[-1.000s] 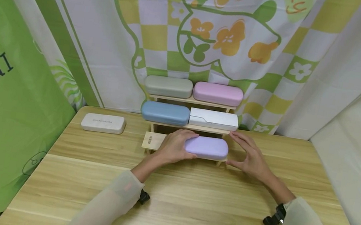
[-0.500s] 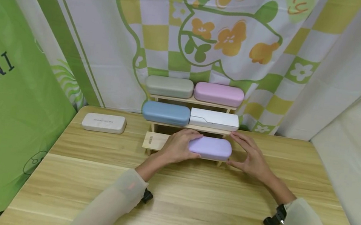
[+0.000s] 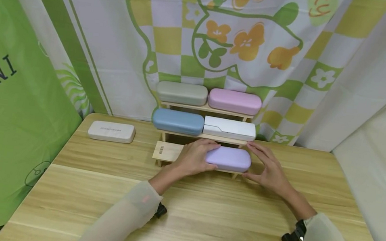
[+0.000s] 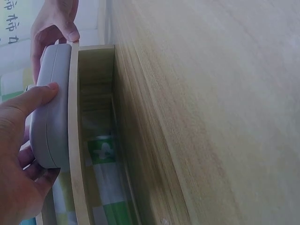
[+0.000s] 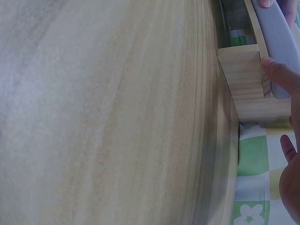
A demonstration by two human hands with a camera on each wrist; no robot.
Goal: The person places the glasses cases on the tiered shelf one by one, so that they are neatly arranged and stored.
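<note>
A lavender glasses case (image 3: pixel 230 158) lies lengthwise on the lowest tier of a wooden three-tier rack (image 3: pixel 167 152), towards its right end. My left hand (image 3: pixel 193 156) grips the case's left end, thumb along the front, fingers behind, also seen in the left wrist view on the case (image 4: pixel 54 110). At the rack's right end, my right hand (image 3: pixel 271 173) has its fingers stretched by the middle tier. Its thumb (image 5: pixel 276 72) touches the lowest tier's end in the right wrist view. The case's right end sits between that thumb and fingers.
Blue (image 3: pixel 178 121) and white (image 3: pixel 229 128) cases fill the middle tier. Grey-green (image 3: pixel 182 93) and pink (image 3: pixel 235 101) cases stand on top. An off-white case (image 3: pixel 111 132) lies on the wooden table (image 3: pixel 208 228), left of the rack. A patterned curtain (image 3: pixel 169 38) hangs behind.
My left hand has slid the lavender case rightwards along the lowest tier, so its right end now lies by my right hand. The right hand has stayed in place.
</note>
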